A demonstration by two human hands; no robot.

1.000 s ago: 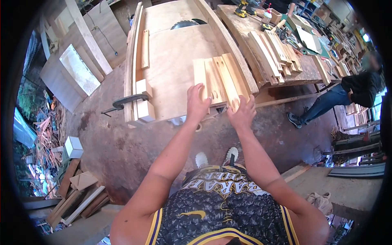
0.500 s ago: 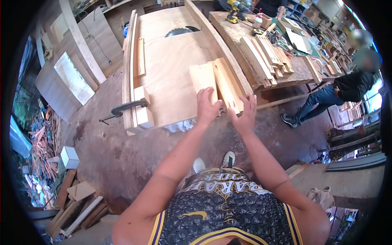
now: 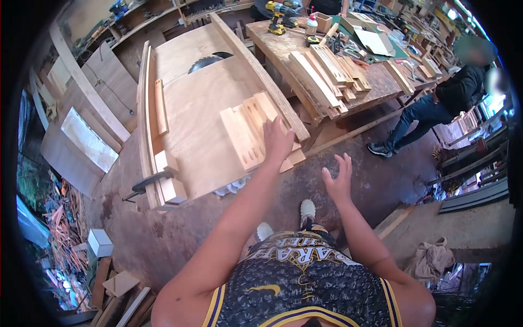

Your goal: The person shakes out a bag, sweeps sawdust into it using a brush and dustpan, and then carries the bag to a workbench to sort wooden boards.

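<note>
**Left hand on the boards, right hand free**

Head view: My left hand [image 3: 278, 143] lay flat on the near end of the boards [image 3: 251, 131], a small batch of pale wooden pieces side by side on the plywood worktop [image 3: 201, 117]. Its fingers were loosely together and pressed on the wood, not clamped around it. The boards sat toward the right side of the worktop, just beside the long fence [image 3: 256, 71] that ran along that edge, with their near ends reaching the worktop's front edge.

My right hand [image 3: 339, 180] hung in the air off the worktop, over the floor [image 3: 163, 218], with its fingers spread apart and nothing in them. It was near the boards' corner but not touching.

A saw blade [image 3: 206, 61] stood up through the worktop at the far end, well apart from my hands. On the left edge a clamp [image 3: 147, 182] gripped a wood block [image 3: 168, 163] against the side rail.

To the right stood a second worktop [image 3: 283, 46] carrying a stack of slats [image 3: 324, 73], a drill [image 3: 277, 24] and a bottle [image 3: 311, 24]. Beyond it another person [image 3: 452, 92] in dark clothes stood at its end. Scrap wood [image 3: 60, 234] lay heaped on the left.
</note>
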